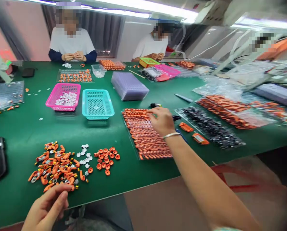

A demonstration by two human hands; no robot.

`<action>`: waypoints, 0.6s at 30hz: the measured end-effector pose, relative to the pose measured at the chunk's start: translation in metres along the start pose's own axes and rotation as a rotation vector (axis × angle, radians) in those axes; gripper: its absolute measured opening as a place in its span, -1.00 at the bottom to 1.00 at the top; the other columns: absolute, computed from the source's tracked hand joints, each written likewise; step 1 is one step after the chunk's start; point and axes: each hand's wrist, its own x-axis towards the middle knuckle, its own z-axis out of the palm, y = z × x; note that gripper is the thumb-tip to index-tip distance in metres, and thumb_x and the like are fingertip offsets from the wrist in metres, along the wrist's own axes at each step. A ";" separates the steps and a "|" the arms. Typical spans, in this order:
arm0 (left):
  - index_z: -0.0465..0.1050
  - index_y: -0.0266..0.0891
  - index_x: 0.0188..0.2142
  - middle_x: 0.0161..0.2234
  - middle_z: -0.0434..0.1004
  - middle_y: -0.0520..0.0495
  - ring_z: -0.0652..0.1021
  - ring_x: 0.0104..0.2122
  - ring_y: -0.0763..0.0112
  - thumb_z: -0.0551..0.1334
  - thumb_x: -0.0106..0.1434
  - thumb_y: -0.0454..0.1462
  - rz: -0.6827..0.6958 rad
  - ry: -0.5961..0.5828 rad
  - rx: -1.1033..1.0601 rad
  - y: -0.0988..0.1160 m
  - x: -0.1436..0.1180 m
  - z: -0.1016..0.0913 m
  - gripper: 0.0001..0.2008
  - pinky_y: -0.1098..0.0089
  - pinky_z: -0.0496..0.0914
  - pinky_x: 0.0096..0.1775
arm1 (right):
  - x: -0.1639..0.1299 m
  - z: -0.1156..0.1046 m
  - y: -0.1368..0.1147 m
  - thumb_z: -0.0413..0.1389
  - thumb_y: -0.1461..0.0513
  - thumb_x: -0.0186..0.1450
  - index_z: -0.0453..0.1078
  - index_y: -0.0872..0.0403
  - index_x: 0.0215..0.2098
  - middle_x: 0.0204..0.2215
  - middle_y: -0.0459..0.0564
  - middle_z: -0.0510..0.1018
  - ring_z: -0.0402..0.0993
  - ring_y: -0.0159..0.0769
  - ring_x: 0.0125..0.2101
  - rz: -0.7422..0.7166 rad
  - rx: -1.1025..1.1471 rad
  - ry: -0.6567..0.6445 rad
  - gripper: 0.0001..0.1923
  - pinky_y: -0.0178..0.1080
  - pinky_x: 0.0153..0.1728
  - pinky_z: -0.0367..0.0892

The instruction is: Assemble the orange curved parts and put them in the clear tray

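Right hand point(162, 121) and forearm are bare, no sleeve in view along the arm. One thin, pale bracelet point(171, 135) circles the wrist, just behind the hand. Left hand point(47, 208) is bare, without ring or band; its wrist is cut off by the frame edge. Fingernails on both appear short and unpainted.

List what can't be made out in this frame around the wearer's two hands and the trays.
- Head view: left hand is cut by the bottom edge; fingers curl inward, hiding anything pinched.
- Head view: right hand covers part of the tray of orange parts; whether its fingertips grip a piece is unclear.
- Black parts in the clear tray are too small to identify.
- The right side of the table is motion-blurred.
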 end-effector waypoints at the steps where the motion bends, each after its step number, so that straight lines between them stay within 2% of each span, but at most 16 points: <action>1: 0.61 -0.16 -0.22 -0.48 0.60 -0.03 0.55 -0.51 0.34 0.31 0.17 0.02 0.046 0.026 0.101 0.002 0.001 -0.001 -0.65 0.51 0.44 -0.52 | -0.013 0.001 -0.017 -0.03 0.38 0.35 0.53 0.12 -0.17 -0.16 0.20 0.56 0.39 0.06 -0.02 -0.048 0.065 0.003 -0.72 0.14 0.03 0.22; 2: 0.62 -0.15 -0.24 -0.38 0.64 -0.06 0.59 -0.42 0.30 0.33 0.16 -0.02 0.114 0.074 0.202 0.003 0.001 -0.001 -0.70 0.49 0.48 -0.42 | -0.029 0.002 -0.036 -0.01 0.37 0.35 0.53 0.08 -0.19 -0.19 0.15 0.57 0.41 0.01 -0.06 -0.113 0.134 -0.016 -0.74 0.09 0.01 0.26; 5: 0.59 -0.14 -0.25 -0.31 0.64 -0.05 0.60 -0.39 0.31 0.31 0.21 -0.11 0.342 0.167 0.450 0.004 0.001 0.000 -0.80 0.47 0.47 -0.33 | -0.091 0.010 -0.105 0.13 0.31 0.30 0.53 -0.02 -0.29 -0.33 -0.04 0.60 0.50 -0.21 -0.26 -0.354 0.328 -0.161 -0.86 -0.19 -0.19 0.42; 7: 0.58 -0.14 -0.22 -0.32 0.62 -0.05 0.59 -0.38 0.31 0.27 0.26 -0.14 0.447 0.176 0.597 0.003 0.001 0.001 -0.82 0.45 0.45 -0.33 | -0.130 0.016 -0.148 0.15 0.32 0.31 0.51 0.01 -0.27 -0.35 -0.02 0.58 0.48 -0.23 -0.31 -0.571 0.486 -0.259 -0.89 -0.22 -0.27 0.43; 8: 0.57 -0.14 -0.22 -0.33 0.60 -0.06 0.59 -0.37 0.30 0.25 0.28 -0.14 0.478 0.171 0.662 0.002 0.001 0.001 -0.82 0.44 0.44 -0.32 | -0.146 0.020 -0.166 0.15 0.32 0.31 0.49 0.04 -0.23 -0.34 0.01 0.57 0.46 -0.21 -0.32 -0.608 0.518 -0.304 -0.90 -0.18 -0.27 0.43; 10: 0.56 -0.15 -0.21 -0.33 0.58 -0.07 0.59 -0.34 0.27 0.21 0.31 -0.14 0.513 0.138 0.744 0.000 0.004 0.001 -0.80 0.42 0.45 -0.30 | -0.166 0.027 -0.191 0.19 0.28 0.30 0.47 0.07 -0.22 -0.35 0.05 0.54 0.42 -0.16 -0.35 -0.555 0.475 -0.351 -0.92 -0.14 -0.33 0.42; 12: 0.55 -0.16 -0.21 -0.31 0.57 -0.09 0.59 -0.32 0.26 0.17 0.34 -0.16 0.536 0.092 0.751 -0.003 0.008 0.001 -0.80 0.38 0.47 -0.27 | -0.175 0.033 -0.202 0.18 0.28 0.31 0.45 0.08 -0.27 -0.39 0.05 0.51 0.39 -0.13 -0.39 -0.492 0.422 -0.347 -0.97 -0.12 -0.39 0.40; 14: 0.55 -0.17 -0.20 -0.28 0.56 -0.11 0.58 -0.28 0.25 0.16 0.34 -0.20 0.545 0.050 0.714 -0.004 0.012 0.001 -0.81 0.36 0.48 -0.23 | -0.178 0.034 -0.203 0.11 0.30 0.34 0.45 0.07 -0.29 -0.41 0.05 0.49 0.38 -0.14 -0.41 -0.459 0.432 -0.328 -0.92 -0.14 -0.41 0.39; 18: 0.55 -0.17 -0.19 -0.28 0.59 -0.09 0.60 -0.26 0.28 0.18 0.34 -0.25 0.536 0.069 0.554 0.003 0.010 0.003 -0.84 0.39 0.49 -0.21 | -0.185 0.021 -0.192 -0.01 0.32 0.41 0.47 0.00 -0.19 -0.40 0.02 0.52 0.43 -0.21 -0.41 -0.454 0.613 -0.290 -0.78 -0.21 -0.41 0.40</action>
